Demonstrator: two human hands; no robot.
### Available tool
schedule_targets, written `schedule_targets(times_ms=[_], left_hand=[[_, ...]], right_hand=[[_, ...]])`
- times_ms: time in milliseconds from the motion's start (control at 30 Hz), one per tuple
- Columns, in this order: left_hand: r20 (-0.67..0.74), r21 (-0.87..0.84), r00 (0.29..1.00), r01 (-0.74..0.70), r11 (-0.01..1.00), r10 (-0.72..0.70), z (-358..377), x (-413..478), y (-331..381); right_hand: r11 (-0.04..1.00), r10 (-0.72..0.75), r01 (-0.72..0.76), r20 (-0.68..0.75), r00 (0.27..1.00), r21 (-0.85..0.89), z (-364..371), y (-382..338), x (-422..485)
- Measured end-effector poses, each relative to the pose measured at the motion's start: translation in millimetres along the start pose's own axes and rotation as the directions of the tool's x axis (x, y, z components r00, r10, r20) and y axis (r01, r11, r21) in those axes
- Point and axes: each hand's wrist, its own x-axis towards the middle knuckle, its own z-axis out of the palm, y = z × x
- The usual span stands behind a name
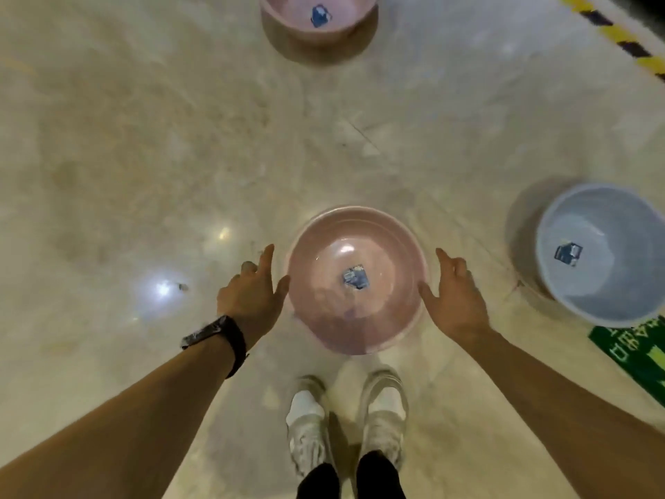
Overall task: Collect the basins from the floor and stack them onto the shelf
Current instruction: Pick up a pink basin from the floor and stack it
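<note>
Near pink basin [356,280] sits upright on the pale polished floor [144,156], directly ahead of the person's shoes [347,423]; all places below are given relative to this basin. Left hand [252,289] is at its left rim, right hand [455,291] at its right rim, both with fingers spread and not yet closed on anything; thumbs look to be at or touching the rim edge, contact uncertain. Blue label [355,278] lies in its bottom. Second pink basin [318,16] lies well beyond it; a grey-blue basin [601,253] is off to its right, near a green floor sign [637,354]. No shelf in view. Judgement: grasp at opposite rim points, fingers under the lip, thumbs over, lift level. The plastic probably flexes, so squeeze evenly.
</note>
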Motion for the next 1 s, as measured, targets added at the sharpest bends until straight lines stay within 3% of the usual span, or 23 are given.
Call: schedule_targets(times_ms=[267,367,467,700,1000], left_hand=[[0.073,-0.225,0.994,0.091,0.970,-0.076,128,67,-15],[0.095,-0.431,0.986,0.162,0.888,-0.134,140,74,-9],[0.080,-0.511,0.990,0.143,0.847,-0.119,124,75,-1],[-0.076,-0.532,0.996,-0.072,0.844,0.037,-3,20,60],[-0.192,-0.424,0.929,-0.368,0.827,0.315,-213,-75,233]], right_hand=[[0.971,0.106,-0.092,-0.053,0.993,0.222,119,45,56],[0.956,0.082,-0.045,-0.114,0.990,0.290,131,52,55],[0.933,0.076,-0.025,-0.130,0.989,0.358,120,58,44],[0.871,0.177,-0.080,-0.158,0.971,0.486,-12,62,-7],[0.779,0.330,-0.057,-0.330,0.884,0.625,-247,108,-132]])
